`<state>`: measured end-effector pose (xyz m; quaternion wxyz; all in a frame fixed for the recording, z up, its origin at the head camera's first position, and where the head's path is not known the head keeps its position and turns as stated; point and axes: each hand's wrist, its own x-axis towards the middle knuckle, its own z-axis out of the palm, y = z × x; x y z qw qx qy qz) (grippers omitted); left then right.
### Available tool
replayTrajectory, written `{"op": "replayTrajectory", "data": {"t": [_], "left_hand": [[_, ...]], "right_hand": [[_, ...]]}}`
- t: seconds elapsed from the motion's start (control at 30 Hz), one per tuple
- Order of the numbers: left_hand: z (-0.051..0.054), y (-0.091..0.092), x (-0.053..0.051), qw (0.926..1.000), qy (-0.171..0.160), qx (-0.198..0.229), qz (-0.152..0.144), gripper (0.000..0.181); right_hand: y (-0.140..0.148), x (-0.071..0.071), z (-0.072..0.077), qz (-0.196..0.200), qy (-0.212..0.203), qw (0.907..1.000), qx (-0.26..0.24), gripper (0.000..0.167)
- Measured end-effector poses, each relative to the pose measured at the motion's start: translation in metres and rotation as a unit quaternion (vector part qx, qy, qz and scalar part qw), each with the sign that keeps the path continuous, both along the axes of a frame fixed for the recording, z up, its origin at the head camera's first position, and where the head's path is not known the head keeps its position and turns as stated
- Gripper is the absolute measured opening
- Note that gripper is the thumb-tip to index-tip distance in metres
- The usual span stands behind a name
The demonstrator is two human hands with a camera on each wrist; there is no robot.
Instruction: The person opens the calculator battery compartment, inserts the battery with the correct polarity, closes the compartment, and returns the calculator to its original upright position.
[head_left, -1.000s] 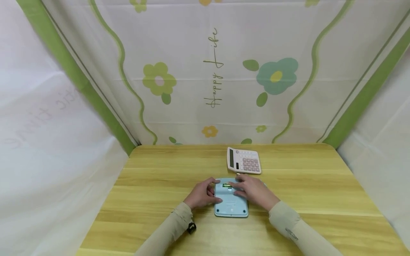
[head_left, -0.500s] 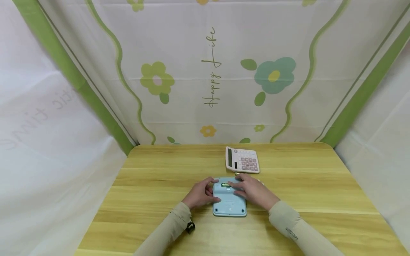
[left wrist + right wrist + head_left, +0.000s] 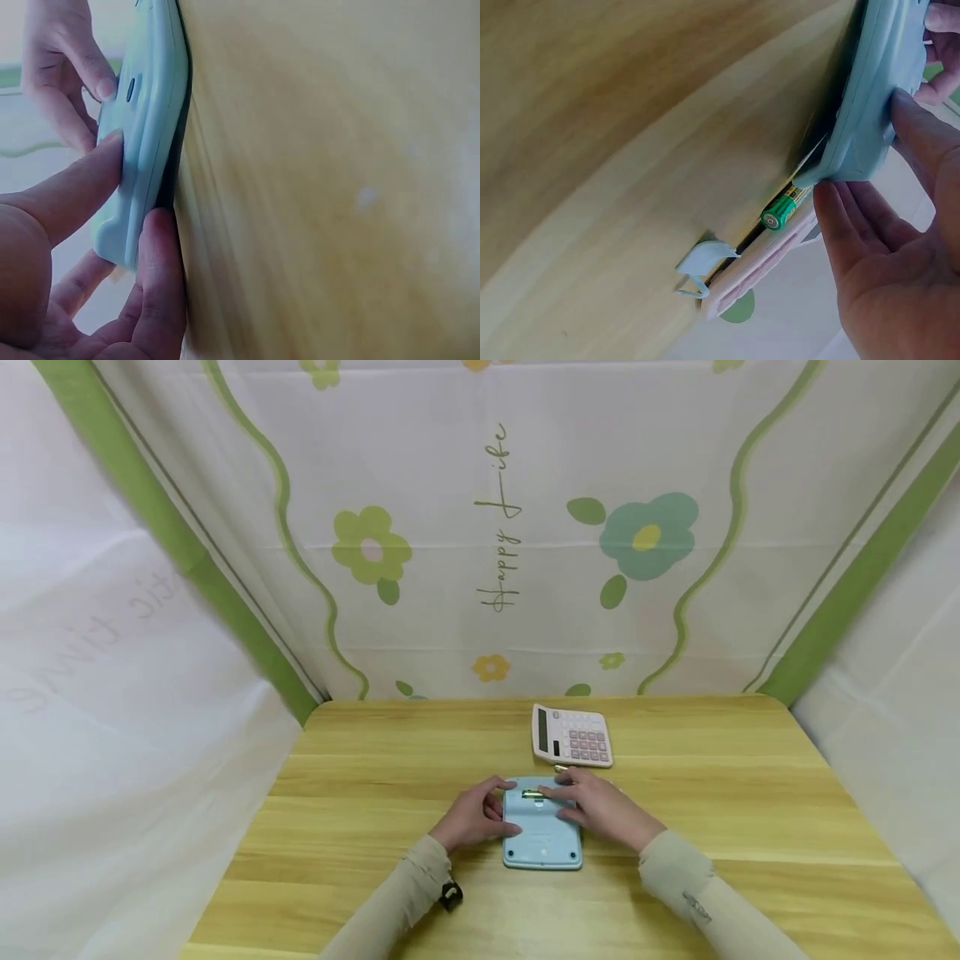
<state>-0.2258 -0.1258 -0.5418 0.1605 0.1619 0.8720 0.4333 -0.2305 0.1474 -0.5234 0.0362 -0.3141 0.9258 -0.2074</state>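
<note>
A light blue calculator (image 3: 542, 843) lies face down on the table, its battery slot uncovered with a green battery (image 3: 532, 794) inside. My left hand (image 3: 474, 815) grips its left edge, thumb on the back; the left wrist view shows fingers (image 3: 161, 255) underneath. My right hand (image 3: 603, 806) holds the other side, one fingertip at the battery's right end. In the right wrist view the right thumb rests on the back of the calculator (image 3: 877, 90), another finger against its edge. Just beyond lies a second green battery (image 3: 784, 208), beside a small light blue cover (image 3: 705, 259).
A pink and white calculator (image 3: 573, 737) stands face up behind the blue one, its keys to the right. The wooden table (image 3: 360, 760) ends at a patterned curtain (image 3: 450, 627), with more white fabric on both sides.
My right hand and forearm have shifted slightly to the right, the fingertip still at the battery slot. My left hand and the calculator stay in place.
</note>
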Motion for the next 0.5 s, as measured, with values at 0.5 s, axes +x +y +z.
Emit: {"op": "replayTrajectory", "data": {"t": [0.5], "left_hand": [[0.002, -0.001, 0.000, 0.9999, -0.001, 0.002, -0.015, 0.065]], "right_hand": [[0.037, -0.014, 0.021, -0.152, -0.012, 0.9864, -0.062, 0.024]]}}
